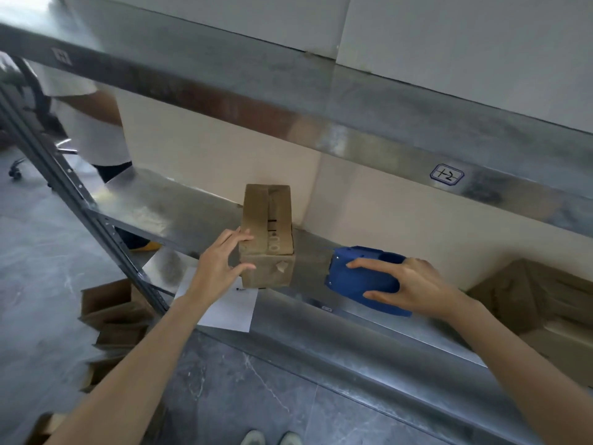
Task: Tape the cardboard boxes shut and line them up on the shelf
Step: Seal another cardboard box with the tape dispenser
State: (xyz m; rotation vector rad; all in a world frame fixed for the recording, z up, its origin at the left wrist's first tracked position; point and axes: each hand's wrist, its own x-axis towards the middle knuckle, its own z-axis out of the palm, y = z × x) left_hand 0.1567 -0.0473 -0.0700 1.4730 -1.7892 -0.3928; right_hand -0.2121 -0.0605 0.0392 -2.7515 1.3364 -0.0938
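Note:
A small brown cardboard box [268, 234] stands on the metal shelf [321, 319], a strip of brown tape running along its closed top. My left hand [221, 264] lies against the box's left side, fingers fairly straight, thumb touching the front face. To the right, my right hand [407, 285] grips a blue tape dispenser [362, 274] that rests on the shelf, fingers over its top and thumb under its near side. A band of brown tape stretches from the dispenser toward the box.
A white sheet of paper [224, 306] lies on the shelf below the box. A larger open cardboard box [545, 300] sits at the right end. Flattened cartons [112, 316] lie on the floor at left. An upper shelf [353, 107] overhangs. A person stands behind at left.

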